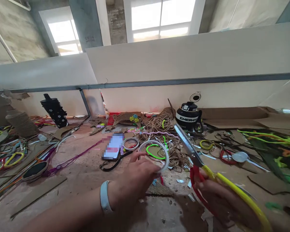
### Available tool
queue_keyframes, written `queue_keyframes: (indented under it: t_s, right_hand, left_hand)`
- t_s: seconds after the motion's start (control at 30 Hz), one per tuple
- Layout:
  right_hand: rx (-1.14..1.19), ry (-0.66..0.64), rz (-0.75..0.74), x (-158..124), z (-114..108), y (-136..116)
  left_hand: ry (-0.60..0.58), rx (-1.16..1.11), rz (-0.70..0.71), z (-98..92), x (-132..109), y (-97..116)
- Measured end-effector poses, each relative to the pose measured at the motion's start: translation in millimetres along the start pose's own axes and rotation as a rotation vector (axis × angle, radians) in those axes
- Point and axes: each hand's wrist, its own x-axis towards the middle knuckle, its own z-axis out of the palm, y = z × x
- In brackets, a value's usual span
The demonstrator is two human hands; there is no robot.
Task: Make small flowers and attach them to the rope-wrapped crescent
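My left hand (132,180) reaches across the table with its fingers pinched on the edge of a white tape ring (157,151), which stands tilted above the tabletop. A pale band sits on that wrist. My right hand (222,199) grips scissors (195,154) with red and yellow handles. The blades are nearly together and point up and to the left, their tip near a heap of brown twine (164,129). A green loop (154,151) shows through the tape ring.
A phone (113,146) lies flat beside a second tape ring (130,143). A black bottle (188,116) stands at the back near the white partition. Cardboard sheets (232,114), coloured cords, another pair of scissors (7,161) and paper scraps litter the table.
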Motion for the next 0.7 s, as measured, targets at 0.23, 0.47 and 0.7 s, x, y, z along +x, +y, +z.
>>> queue_keyframes:
  t_s: [0.23, 0.47, 0.7]
  right_hand:
    - [0.226, 0.015, -0.081, -2.2, 11.0, -17.6]
    - [0.324, -0.002, -0.140, -12.8, 27.9, -23.1]
    - [0.205, -0.003, -0.173, -14.2, 30.0, -6.9]
  left_hand:
    - [-0.230, 0.315, 0.396, 6.9, -4.7, 7.8]
    - [-0.437, 0.090, 0.189, 11.2, 6.7, 17.8]
    - [-0.312, -0.203, -0.145, 23.2, 25.0, 42.0]
